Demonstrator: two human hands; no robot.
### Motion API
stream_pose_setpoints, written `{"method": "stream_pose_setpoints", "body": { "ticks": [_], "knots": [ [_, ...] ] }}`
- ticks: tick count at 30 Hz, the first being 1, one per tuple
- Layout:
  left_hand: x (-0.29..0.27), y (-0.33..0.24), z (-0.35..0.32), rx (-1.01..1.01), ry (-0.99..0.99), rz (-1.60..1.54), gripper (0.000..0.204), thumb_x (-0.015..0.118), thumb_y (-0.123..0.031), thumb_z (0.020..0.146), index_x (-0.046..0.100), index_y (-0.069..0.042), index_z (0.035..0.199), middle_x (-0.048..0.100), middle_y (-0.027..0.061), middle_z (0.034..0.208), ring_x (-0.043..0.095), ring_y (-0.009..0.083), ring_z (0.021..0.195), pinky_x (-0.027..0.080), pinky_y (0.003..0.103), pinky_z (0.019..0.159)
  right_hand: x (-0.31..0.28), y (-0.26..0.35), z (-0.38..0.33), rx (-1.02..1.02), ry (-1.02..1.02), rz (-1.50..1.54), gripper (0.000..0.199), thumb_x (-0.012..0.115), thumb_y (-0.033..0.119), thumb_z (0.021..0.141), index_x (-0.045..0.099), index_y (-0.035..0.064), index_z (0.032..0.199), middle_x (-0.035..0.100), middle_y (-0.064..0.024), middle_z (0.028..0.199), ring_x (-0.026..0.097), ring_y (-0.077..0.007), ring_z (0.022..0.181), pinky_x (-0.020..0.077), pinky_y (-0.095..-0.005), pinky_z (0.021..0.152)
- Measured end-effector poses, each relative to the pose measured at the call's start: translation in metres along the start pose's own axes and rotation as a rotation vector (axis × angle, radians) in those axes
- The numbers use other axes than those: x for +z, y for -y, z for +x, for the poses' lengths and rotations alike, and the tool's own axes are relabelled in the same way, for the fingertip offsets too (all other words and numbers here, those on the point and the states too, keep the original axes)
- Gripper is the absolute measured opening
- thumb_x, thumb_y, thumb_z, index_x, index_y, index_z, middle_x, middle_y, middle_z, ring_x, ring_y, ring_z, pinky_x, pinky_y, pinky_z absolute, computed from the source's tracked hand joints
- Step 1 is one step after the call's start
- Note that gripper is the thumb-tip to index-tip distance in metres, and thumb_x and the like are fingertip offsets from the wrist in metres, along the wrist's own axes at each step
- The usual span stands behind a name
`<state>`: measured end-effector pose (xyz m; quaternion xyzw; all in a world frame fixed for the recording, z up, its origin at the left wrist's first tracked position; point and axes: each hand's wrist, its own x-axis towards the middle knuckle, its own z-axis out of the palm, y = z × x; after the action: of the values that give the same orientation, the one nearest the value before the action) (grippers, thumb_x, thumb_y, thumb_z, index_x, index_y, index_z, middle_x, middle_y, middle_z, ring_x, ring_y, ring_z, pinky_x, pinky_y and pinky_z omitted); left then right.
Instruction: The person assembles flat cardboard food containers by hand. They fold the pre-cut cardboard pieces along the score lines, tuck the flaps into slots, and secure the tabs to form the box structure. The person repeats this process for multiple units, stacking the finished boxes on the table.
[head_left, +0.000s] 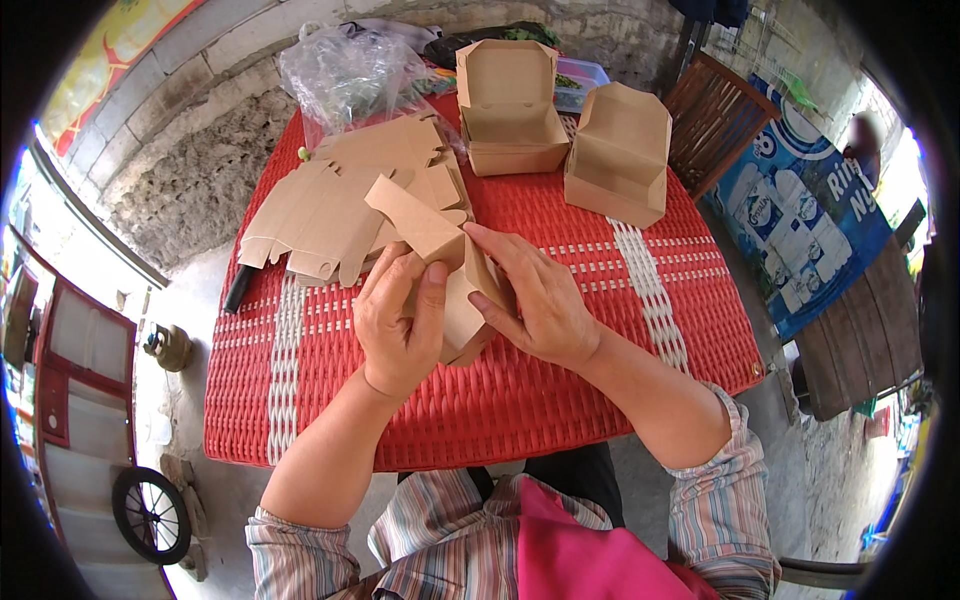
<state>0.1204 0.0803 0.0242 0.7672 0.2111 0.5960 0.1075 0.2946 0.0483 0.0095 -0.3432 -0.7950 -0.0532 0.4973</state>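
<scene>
Between my hands, over the red woven table [570,390], is a partly folded brown cardboard box [462,300], with one flap sticking up toward the far left. My left hand [400,310] pinches a panel on its near left side, thumb on top. My right hand [535,300] grips the right side, index finger at an upper corner and thumb against the inner wall. Just beyond lies a pile of flat, unfolded cardboard box blanks [335,205]. Two folded boxes with raised lids stand at the back: one box [515,125] near the middle, another box [620,170] to its right.
A clear plastic bag [350,75] sits at the back left of the table. Behind the boxes is a translucent blue tub [580,80] with something green. A black handle [238,290] pokes out by the blanks. A wooden chair [715,115] adjoins the far right edge.
</scene>
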Motion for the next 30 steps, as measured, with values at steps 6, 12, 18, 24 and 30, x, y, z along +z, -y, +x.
{"method": "stream_pose_setpoints", "body": {
  "ticks": [6,12,18,24,30],
  "knots": [
    [0.0,-0.003,0.001,0.002,-0.001,0.023,0.005,0.06,0.005,0.088,0.057,0.003,0.085,0.051,0.0118,0.071,0.05,0.0249,0.062,0.041,0.033,0.056,0.001,-0.002,0.0,-0.011,-0.007,-0.012,0.072,0.069,0.013,0.082,0.036,0.0002,0.145,0.058,-0.0208,0.116,0.061,-0.0369,0.101,0.0534,-0.0415,0.084],
    [0.0,0.002,-0.001,-0.016,-0.009,0.011,0.004,0.06,0.005,0.087,0.057,0.003,0.086,0.051,0.0117,0.073,0.05,0.0247,0.062,0.041,0.033,0.056,0.002,-0.003,0.0,-0.024,-0.022,-0.001,0.071,0.069,0.012,0.081,0.037,0.0002,0.144,0.058,-0.0207,0.116,0.061,-0.0378,0.1,0.0529,-0.0426,0.085],
    [0.0,-0.004,0.002,-0.024,-0.038,0.049,0.005,0.065,0.002,0.087,0.065,0.003,0.092,0.061,0.012,0.082,0.058,0.0236,0.069,0.046,0.031,0.061,-0.008,0.008,0.004,-0.11,-0.088,-0.068,0.062,0.069,0.01,0.081,0.046,-0.0007,0.138,0.06,-0.0189,0.116,0.062,-0.035,0.099,0.0535,-0.04,0.081],
    [-0.001,-0.01,0.0,-0.104,0.001,0.008,0.008,0.07,0.002,0.084,0.067,0.002,0.092,0.064,0.0101,0.08,0.061,0.0202,0.069,0.047,0.029,0.062,-0.004,0.005,0.001,-0.122,-0.181,-0.006,0.055,0.072,0.007,0.079,0.051,-0.003,0.129,0.061,-0.0192,0.114,0.064,-0.033,0.095,0.054,-0.039,0.077],
    [0.003,-0.001,-0.004,-0.191,-0.037,-0.139,0.008,0.07,0.002,0.084,0.066,0.002,0.09,0.062,0.0083,0.075,0.057,0.0166,0.066,0.045,0.027,0.06,-0.005,0.006,0.003,-0.089,-0.201,0.005,0.04,0.072,0.005,0.079,0.056,-0.002,0.116,0.064,-0.0184,0.109,0.065,-0.0334,0.089,0.0546,-0.0379,0.073]
  ]
}}
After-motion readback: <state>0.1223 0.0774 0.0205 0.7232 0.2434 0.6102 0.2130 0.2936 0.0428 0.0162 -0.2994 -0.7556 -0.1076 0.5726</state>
